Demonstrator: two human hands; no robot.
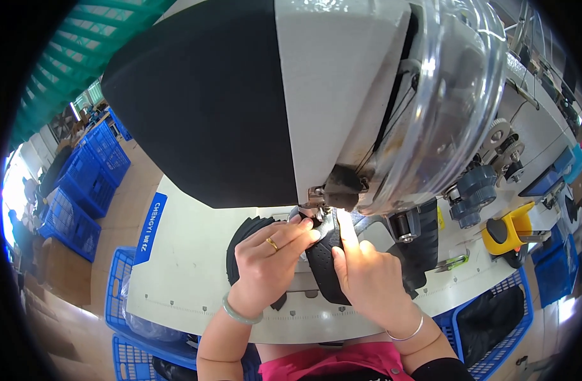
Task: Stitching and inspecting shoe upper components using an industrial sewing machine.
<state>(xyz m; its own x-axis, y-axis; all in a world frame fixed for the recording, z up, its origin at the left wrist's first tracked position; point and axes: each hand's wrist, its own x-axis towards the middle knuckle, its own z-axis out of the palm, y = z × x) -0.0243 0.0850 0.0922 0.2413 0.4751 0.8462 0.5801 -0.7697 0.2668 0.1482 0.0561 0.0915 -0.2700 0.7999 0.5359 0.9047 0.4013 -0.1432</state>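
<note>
A sewing machine (342,82) with a black and grey head fills the upper middle. Under its metal presser foot (320,213) lies a black perforated piece of material (326,273). My left hand (265,257), with a ring on one finger, presses its closed fingertips on the piece's left side beside the foot. From the right, my right hand (373,279) grips the edge between thumb and fingers, its index finger stretched toward the needle area. The needle itself is hard to make out. A stack of black pieces (240,240) lies partly behind my left hand.
More black material (424,238) lies on the white table (189,267) to the right, near small snips (453,263) and a yellow holder (516,230). Blue crates (494,324) stand below the table's edges. Others (88,181) line the floor at left.
</note>
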